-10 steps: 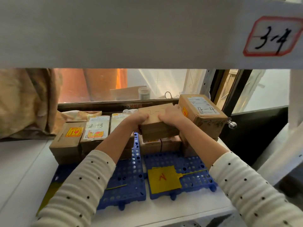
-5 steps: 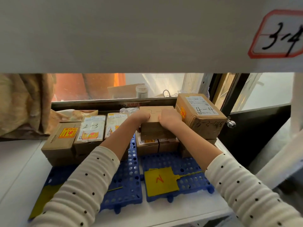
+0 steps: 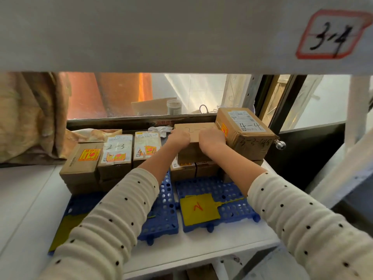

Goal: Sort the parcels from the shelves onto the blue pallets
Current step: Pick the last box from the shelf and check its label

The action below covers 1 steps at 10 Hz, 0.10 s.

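A plain brown parcel (image 3: 193, 130) with a handwritten "2-" on top rests on a lower row of small parcels (image 3: 182, 171) at the back of the right blue pallet (image 3: 228, 191). My left hand (image 3: 179, 137) grips its near left edge and my right hand (image 3: 211, 139) grips its near right edge. A bigger parcel marked "4-4" (image 3: 245, 129) touches it on the right. On the left blue pallet (image 3: 165, 207) stand three labelled parcels: one with an orange sticker (image 3: 83, 160), one marked "2-3" (image 3: 117, 151), one marked "4-4" (image 3: 146, 147).
A yellow tag with a red "N" (image 3: 196, 209) lies on the right pallet's bare front. The white shelf above (image 3: 141, 33) carries a "3-4" label (image 3: 331, 35). A window ledge runs behind the parcels; crumpled brown paper (image 3: 26, 118) fills the left. A white upright (image 3: 359, 110) stands right.
Both hands have pushed the plain brown parcel farther back, up against the big "4-4" parcel. The view has shifted slightly.
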### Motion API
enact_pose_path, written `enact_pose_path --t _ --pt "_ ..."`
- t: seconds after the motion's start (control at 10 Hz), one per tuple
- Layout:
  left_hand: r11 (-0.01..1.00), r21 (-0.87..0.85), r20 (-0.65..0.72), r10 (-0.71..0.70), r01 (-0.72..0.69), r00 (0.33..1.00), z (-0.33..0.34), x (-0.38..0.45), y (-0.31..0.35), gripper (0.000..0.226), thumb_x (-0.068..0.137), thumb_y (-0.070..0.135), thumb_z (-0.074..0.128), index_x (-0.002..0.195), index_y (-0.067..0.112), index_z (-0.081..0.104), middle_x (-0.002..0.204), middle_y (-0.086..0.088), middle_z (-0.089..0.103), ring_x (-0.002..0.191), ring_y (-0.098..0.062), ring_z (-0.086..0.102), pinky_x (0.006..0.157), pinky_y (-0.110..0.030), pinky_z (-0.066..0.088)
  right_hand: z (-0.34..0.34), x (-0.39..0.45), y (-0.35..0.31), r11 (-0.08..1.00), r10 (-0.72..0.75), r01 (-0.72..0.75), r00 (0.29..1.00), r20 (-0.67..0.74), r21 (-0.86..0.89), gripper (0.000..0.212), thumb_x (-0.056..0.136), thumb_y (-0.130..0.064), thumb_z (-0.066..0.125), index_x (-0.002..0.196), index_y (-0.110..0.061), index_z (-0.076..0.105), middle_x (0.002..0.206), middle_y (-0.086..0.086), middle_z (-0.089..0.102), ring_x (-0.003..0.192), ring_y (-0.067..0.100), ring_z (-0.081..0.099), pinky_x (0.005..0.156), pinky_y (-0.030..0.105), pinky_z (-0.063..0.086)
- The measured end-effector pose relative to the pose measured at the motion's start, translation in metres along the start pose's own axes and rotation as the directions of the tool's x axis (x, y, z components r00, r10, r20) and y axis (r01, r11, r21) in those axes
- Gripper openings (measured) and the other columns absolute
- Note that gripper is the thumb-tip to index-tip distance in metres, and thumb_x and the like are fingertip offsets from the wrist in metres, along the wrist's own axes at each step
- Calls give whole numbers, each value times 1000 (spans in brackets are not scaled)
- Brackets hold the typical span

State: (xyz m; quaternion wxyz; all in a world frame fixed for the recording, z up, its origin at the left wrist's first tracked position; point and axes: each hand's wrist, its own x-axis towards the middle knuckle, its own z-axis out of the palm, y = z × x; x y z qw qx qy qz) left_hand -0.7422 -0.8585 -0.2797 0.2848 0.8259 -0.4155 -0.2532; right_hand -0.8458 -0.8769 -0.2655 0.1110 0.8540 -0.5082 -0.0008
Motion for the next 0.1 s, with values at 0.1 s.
enact_pose_path --t 0.1 --pt "994 60 -60 90 -87 994 -11 -26 2 35 102 10 30 129 -1 51 130 -20 53 120 -33 51 97 -37 43 -12 -16 9 999 -45 45 998 -43 -4 27 97 -15 48 121 -10 58 121 11 58 113 26 51 91 33 44"
